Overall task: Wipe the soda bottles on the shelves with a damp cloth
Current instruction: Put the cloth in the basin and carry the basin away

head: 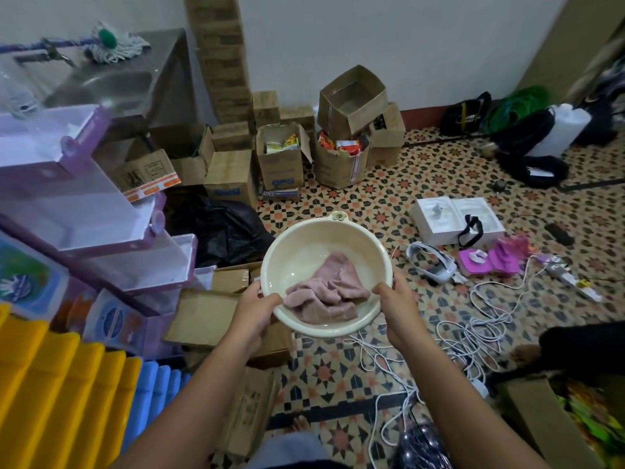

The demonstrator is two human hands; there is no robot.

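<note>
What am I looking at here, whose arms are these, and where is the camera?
No machine here: a person wears one wide-angle camera on the head, looking forward and down, so the arms are their own. The left hand and right hand grip opposite sides of a round cream plastic basin, which is held above the patterned tiled floor. Inside it lies a crumpled pink cloth in a little water. Around it are open brown cardboard boxes, tangled white cables and a purple plastic shelf rack on the left. No soda bottles are clearly visible.
</note>
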